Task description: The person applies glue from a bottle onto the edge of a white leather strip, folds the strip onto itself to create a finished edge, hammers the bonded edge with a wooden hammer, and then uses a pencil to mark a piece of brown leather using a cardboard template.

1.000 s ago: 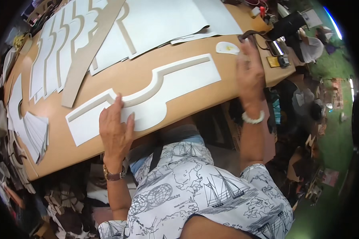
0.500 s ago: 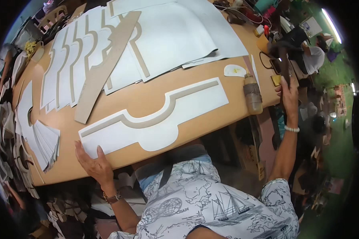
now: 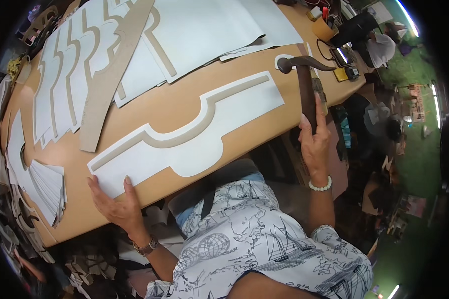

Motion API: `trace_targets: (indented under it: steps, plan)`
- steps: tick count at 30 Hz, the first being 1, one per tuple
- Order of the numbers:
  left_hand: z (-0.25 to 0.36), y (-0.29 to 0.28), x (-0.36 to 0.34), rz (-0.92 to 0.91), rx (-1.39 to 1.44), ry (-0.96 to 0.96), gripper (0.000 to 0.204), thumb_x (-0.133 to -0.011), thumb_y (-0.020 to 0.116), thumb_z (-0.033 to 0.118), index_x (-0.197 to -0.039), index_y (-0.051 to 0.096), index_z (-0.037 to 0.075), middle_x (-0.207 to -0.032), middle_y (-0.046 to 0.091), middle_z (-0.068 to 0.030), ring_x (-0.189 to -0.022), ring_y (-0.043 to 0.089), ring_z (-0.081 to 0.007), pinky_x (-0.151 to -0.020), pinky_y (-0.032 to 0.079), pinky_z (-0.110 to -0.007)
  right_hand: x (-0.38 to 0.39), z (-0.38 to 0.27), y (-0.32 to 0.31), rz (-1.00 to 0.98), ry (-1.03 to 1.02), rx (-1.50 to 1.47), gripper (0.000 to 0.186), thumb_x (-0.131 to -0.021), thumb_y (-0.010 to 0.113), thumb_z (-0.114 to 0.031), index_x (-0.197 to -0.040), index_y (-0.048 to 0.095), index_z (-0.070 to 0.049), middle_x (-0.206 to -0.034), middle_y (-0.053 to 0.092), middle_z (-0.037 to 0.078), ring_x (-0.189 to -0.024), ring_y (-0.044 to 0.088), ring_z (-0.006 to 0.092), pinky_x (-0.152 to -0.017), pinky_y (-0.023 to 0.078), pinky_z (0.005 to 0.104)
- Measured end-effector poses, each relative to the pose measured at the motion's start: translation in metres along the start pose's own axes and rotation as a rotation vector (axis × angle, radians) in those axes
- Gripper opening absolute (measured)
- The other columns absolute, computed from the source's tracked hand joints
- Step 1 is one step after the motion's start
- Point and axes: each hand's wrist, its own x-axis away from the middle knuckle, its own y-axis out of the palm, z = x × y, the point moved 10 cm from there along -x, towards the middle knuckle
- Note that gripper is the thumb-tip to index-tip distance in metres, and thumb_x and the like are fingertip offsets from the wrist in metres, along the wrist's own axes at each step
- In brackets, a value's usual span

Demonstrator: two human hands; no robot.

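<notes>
Hammer upright in right hand

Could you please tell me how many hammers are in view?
1: the hammer is held in the right hand, near the right end of the table. Others may be hidden from view.

The short-sleeved shirt is white (and ship-printed).
</notes>
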Motion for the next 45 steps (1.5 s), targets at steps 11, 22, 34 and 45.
trace_targets:
  steps: [11, 22, 34, 45]
  plan:
    - [-0.006, -0.004, -0.001, 0.032, -0.014, 0.028, 0.072, -0.077, 0.073, 0.021, -0.136, 0.038, -0.004, -0.13, 0.05, -0.0213, -0.119, 0.048, -0.0348, -0.101, 0.036, -0.043, -0.004, -0.014, 0.019, -0.011, -0.025, 0.006, 0.048, -0.092, 0.052, -0.014, -0.135, 0.04, 0.001, -0.108, 0.058, 0.032, -0.1, 0.057, 0.0452, -0.078, 0.048, 0.0418]
    - [-0.006, -0.001, -0.001, 0.034, -0.01, -0.017, 0.076, -0.072, 0.076, 0.019, -0.135, 0.039, -0.003, -0.127, 0.052, -0.0202, -0.117, 0.049, -0.0343, -0.1, 0.036, -0.043, 0.014, -0.081, 0.074, -0.353, -0.353, 0.0, 0.05, -0.087, 0.057, -0.009, -0.136, 0.044, -0.006, -0.113, 0.06, 0.023, -0.101, 0.058, 0.0405, -0.081, 0.049, 0.0378]
    - [-0.006, -0.003, -0.002, 0.034, -0.03, -0.019, 0.076, -0.073, 0.076, 0.021, -0.135, 0.039, -0.005, -0.127, 0.053, -0.0194, -0.118, 0.049, -0.0336, -0.101, 0.036, -0.042, 0.067, -0.099, 0.092, -0.547, -0.518, -0.046, 0.055, -0.082, 0.064, -0.003, -0.134, 0.046, -0.005, -0.112, 0.061, 0.022, -0.092, 0.064, 0.0352, -0.075, 0.052, 0.0359]
    - [-0.01, -0.007, -0.005, 0.051, -0.019, -0.054, 0.08, -0.069, 0.077, 0.031, -0.132, 0.041, -0.004, -0.124, 0.052, -0.0202, -0.114, 0.048, -0.0365, -0.098, 0.035, -0.046, 0.047, -0.155, 0.132, -0.582, -0.617, -0.26, 0.054, -0.083, 0.063, -0.007, -0.135, 0.047, -0.01, -0.091, 0.063, 0.02, -0.075, 0.062, 0.0365, -0.064, 0.049, 0.0367]
